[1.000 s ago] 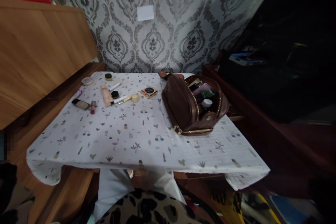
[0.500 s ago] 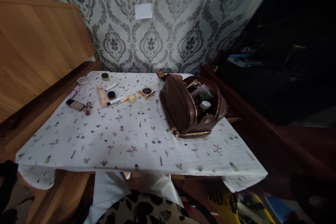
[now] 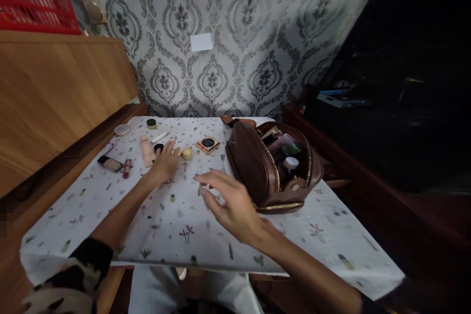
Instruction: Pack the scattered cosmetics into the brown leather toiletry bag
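Now we have both hands out over the bench [image 3: 96,205], which is covered by a white cloth printed with small plants [image 3: 324,229]. Our left hand [image 3: 164,162] lies low and palm down near the far left of the bench, its grip wide open with the fingers spread flat and nothing held. Its fingertips come just beside a small black round jar [image 3: 159,147] and a round pale-yellow puff [image 3: 187,152]; whether the palm touches the cloth we cannot tell.

Our right hand [image 3: 230,203] hovers nearer to us, a little blurred. Its grip is open, the fingers loosely curved, and it has hold of nothing that we can see. It hangs just left of a brown leather pouch with a gold zip [image 3: 253,162], apart from it.

That pouch stands on the right half of the bench with its zip undone and its mouth turned up. Inside shows a white-capped pot [image 3: 290,162] among darker items.

Left of our left hand lie a beige squeeze tube [image 3: 147,150], a flat glass foundation bottle [image 3: 109,163] and a small red lip gloss [image 3: 127,168]. A square gold compact with a black centre [image 3: 208,144] sits between the puff and the pouch. Farther back are a green-lidded jar [image 3: 151,123] and a round clear pink case [image 3: 121,129]. Grey damask wallpaper [image 3: 250,34] rises behind.
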The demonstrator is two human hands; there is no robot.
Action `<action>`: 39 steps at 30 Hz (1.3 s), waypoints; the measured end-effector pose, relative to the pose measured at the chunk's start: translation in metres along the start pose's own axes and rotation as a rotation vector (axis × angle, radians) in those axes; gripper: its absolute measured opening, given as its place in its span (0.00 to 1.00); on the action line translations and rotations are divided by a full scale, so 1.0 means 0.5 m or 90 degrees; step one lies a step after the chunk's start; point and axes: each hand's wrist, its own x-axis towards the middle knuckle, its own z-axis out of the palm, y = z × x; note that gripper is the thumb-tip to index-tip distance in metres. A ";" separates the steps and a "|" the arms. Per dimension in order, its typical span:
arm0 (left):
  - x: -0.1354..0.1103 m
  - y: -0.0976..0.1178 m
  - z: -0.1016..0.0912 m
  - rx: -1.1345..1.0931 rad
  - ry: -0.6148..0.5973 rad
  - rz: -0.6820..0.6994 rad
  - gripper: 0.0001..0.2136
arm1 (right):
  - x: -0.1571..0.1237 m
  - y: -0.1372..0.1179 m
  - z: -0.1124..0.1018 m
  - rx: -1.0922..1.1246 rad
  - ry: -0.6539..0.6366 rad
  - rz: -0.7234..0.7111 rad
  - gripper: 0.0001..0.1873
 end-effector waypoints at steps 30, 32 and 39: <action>-0.100 -0.032 0.082 0.022 -0.006 -0.078 0.27 | 0.081 0.211 0.218 -0.116 -0.174 0.213 0.22; -0.122 -0.027 0.082 -0.017 -0.033 -0.065 0.29 | 0.066 0.210 0.210 -0.110 -0.174 0.202 0.22; -0.154 -0.011 0.058 -0.108 0.007 -0.045 0.25 | 0.002 0.207 0.184 -0.072 -0.116 0.155 0.22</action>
